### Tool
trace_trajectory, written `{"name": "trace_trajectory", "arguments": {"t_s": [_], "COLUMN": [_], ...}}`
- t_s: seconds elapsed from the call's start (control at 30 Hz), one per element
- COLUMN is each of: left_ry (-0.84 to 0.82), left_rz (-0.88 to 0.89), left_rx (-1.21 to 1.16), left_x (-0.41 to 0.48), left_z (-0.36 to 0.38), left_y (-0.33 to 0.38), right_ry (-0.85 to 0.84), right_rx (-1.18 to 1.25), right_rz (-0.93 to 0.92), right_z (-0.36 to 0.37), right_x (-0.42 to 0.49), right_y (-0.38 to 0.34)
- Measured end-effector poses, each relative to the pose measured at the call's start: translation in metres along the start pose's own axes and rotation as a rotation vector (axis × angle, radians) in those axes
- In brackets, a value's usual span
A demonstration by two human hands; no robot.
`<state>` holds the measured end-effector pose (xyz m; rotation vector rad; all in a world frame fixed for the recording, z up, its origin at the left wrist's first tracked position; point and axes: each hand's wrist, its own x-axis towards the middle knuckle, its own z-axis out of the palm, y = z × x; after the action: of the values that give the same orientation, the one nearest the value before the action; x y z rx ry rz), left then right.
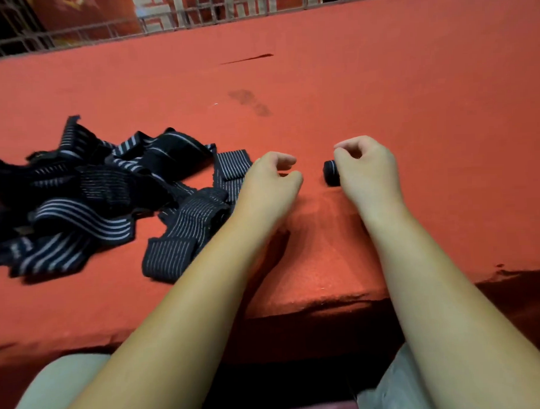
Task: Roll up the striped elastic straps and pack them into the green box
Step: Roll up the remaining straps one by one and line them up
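Observation:
A heap of black elastic straps with white stripes [87, 192] lies unrolled on the red felt table [350, 88] at the left. One small rolled strap [331, 172] lies on the felt at the centre. My right hand [367, 170] is right beside it and hides its right end, with the fingers curled above the roll rather than round it. My left hand [269, 181] hovers a short way left of the roll, over the end of a flat strap [230, 167], fingers loosely curled and holding nothing. No green box is in view.
Bare red felt stretches to the right of my hands and toward the back. A metal grille [109, 29] runs along the far edge. The table's front edge [312, 307] is close to my lap, and my knees [55, 392] show below it.

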<state>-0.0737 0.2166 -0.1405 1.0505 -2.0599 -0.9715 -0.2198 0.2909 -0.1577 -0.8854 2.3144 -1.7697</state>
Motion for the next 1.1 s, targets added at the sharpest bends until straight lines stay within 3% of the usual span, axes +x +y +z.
{"name": "trace_trajectory", "arguments": {"t_s": [0.13,0.27,0.4,0.5,0.63,0.8,0.93,1.1], "left_ry": [0.051,0.062,-0.070,-0.114,0.034,-0.011,0.094,0.077], "left_rz": [0.061,0.040,-0.048,-0.018,0.064,0.081,0.006,-0.114], "left_rx": [0.010,0.133,0.407,0.413,0.302,0.131,0.037,-0.181], "left_x": [-0.021,-0.035,-0.039,-0.040,-0.034,-0.033,-0.028,-0.024], "left_z": [-0.075,-0.131,-0.141,-0.133,-0.134,-0.133,-0.135,-0.138], "left_y": [0.002,-0.019,-0.056,-0.075,-0.079,-0.087,-0.094,-0.107], "right_ry": [-0.103,-0.322,-0.572,-0.680,-0.697,-0.795,-0.771,-0.743], "right_rx": [0.047,0.105,0.090,0.034,0.069,0.335,0.198,-0.053], "right_rz": [-0.036,-0.029,0.007,-0.021,-0.017,0.014,-0.074,-0.214], "right_z": [0.024,0.051,0.075,0.089,0.094,0.102,0.108,0.121], "right_x": [-0.011,-0.032,-0.053,-0.061,-0.062,-0.064,-0.062,-0.063], "right_y": [-0.015,-0.035,-0.046,-0.046,-0.048,-0.052,-0.049,-0.037]}}
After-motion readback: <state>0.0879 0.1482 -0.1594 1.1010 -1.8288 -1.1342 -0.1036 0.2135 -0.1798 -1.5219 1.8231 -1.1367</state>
